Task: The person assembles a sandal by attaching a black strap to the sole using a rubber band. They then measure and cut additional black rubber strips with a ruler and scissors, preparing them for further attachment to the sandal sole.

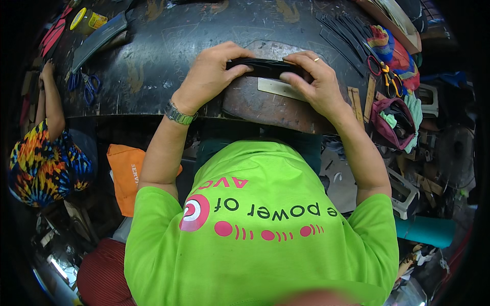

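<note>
My left hand [212,74] and my right hand [319,84] grip the two ends of a black, flat, flexible piece [266,66], which looks like thin leather or a similar sheet. Its exact kind cannot be told. The thumbs press its near edge while the fingers curl over the far side. Directly below it, a worn brown slab with rounded ends [255,104] lies at the table's near edge. On that slab, close to my right thumb, rests a pale flat metal strip [279,87].
Blue-handled scissors [91,87] and a yellow-lidded jar [88,20] lie left on the dark table [163,46]. Rightward are thin black strips [343,43], yellow-and-black-handled scissors [392,81] and a maroon pouch [393,122]. Another person in a tie-dye shirt [46,158] works at left.
</note>
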`<state>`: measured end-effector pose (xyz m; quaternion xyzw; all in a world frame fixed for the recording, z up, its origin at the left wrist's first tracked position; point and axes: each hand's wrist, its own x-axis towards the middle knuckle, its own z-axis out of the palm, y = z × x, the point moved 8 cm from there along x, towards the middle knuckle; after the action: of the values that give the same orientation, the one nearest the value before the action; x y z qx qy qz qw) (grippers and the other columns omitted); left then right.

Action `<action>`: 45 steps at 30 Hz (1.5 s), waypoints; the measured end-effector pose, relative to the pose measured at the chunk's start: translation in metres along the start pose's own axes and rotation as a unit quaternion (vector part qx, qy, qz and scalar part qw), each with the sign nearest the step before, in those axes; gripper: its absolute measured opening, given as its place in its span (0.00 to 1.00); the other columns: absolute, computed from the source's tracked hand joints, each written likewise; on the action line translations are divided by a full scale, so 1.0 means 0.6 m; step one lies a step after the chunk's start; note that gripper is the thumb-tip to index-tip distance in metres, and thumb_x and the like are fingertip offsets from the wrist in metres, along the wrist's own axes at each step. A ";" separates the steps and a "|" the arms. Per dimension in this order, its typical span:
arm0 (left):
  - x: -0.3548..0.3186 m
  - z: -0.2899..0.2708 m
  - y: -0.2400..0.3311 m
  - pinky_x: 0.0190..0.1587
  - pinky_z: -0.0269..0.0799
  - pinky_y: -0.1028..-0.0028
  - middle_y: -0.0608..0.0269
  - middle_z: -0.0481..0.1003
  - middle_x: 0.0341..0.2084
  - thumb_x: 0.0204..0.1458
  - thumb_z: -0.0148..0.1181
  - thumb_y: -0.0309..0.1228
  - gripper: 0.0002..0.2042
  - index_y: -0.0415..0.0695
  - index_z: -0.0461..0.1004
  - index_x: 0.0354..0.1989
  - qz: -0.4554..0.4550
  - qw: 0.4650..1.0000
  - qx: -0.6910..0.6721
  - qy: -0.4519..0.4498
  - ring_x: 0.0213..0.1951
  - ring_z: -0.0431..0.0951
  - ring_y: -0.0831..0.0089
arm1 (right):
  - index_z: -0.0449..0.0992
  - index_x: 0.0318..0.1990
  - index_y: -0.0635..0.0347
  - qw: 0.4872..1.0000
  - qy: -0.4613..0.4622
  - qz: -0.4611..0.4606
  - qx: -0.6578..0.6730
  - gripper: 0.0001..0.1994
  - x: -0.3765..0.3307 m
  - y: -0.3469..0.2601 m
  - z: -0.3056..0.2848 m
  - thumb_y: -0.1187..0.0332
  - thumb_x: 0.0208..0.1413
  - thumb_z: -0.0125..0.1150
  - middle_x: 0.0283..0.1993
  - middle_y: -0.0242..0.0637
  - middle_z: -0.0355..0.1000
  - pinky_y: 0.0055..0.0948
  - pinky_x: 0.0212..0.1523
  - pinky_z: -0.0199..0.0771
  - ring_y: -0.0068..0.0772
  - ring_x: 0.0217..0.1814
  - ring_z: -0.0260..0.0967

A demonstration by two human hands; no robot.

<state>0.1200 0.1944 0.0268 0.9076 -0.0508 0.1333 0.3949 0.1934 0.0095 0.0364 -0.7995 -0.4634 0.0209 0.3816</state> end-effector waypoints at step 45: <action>-0.024 -0.148 -0.214 0.46 0.71 0.74 0.63 0.83 0.39 0.56 0.64 0.28 0.15 0.42 0.81 0.52 -0.255 0.964 0.046 -0.057 0.38 0.77 0.76 | 0.79 0.46 0.60 0.997 -0.006 0.065 -0.045 0.09 -0.082 0.016 -0.054 0.71 0.59 0.62 0.43 0.45 0.74 0.43 0.45 0.74 0.53 0.44 0.74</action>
<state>0.1137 0.3466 -0.0098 0.9137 0.1658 -0.0213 0.3703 0.1848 -0.0494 0.0374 -0.8442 -0.4130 0.0295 0.3405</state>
